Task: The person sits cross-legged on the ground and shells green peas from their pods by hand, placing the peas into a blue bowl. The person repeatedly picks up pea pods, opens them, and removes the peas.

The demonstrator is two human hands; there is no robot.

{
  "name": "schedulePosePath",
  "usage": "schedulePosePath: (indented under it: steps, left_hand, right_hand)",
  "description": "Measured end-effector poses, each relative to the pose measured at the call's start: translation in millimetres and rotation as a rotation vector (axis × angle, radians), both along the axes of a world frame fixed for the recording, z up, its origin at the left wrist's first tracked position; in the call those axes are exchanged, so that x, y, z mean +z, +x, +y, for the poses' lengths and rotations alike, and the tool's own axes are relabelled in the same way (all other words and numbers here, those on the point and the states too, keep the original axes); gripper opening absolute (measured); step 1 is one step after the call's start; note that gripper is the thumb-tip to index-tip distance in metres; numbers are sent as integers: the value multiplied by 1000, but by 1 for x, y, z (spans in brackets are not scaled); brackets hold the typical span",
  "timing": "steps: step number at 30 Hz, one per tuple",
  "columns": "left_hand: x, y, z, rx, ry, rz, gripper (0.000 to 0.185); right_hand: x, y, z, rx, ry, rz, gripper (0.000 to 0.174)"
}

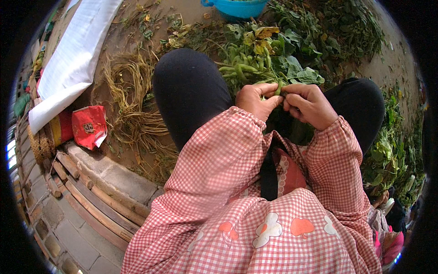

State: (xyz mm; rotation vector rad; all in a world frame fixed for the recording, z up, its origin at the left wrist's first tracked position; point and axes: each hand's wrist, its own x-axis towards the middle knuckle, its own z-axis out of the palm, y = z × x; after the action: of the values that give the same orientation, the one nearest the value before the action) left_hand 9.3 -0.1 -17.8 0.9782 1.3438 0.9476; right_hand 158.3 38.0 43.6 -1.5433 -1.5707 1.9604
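Note:
My left hand [259, 100] and my right hand [305, 102] meet between my knees. The fingers of my left hand pinch a green bean pod [279, 87], and my right fingertips touch its other side. Just beyond my hands lies a leafy bean plant with a cluster of green pods [241, 66], some stems reaching under my fingers. Yellowed leaves [261, 37] sit on top of it. What my right fingers hold, if anything, is hidden by the fingers themselves.
A blue plastic basin [239, 9] stands beyond the plants. Piled bean plants [352, 30] lie at upper right, dry stalks [131, 99] left of my knee. A red packet [89, 126], white sheet [75, 51] and wooden poles [99, 202] are leftward. Another person's hand [381, 199] shows at lower right.

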Motion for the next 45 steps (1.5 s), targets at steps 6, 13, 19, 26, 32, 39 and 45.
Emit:
schedulePosePath:
  steps: [6,13,19,26,32,39,45]
  left_hand:
    - [10,-3,0,-46,17,171,35]
    - [23,-4,-1,-51,-3,275,34]
    - [19,-5,-1,-83,-18,241,32]
    - [7,-9,2,25,-419,-370,26]
    - [1,-1,1,20,-262,-37,16]
    - [7,5,2,-46,-206,215,15]
    - [7,4,1,-130,-129,309,20]
  right_hand:
    - [3,-2,0,-51,-51,47,20]
    - [0,0,0,-4,-21,28,18]
    - [-6,2,-2,62,127,-4,19]
    - [3,1,-1,182,276,-134,25]
    - [0,0,0,248,277,-100,19]
    - [-19,-12,51,80,724,-379,32]
    - [-37,-46,78,224,591,-684,41]
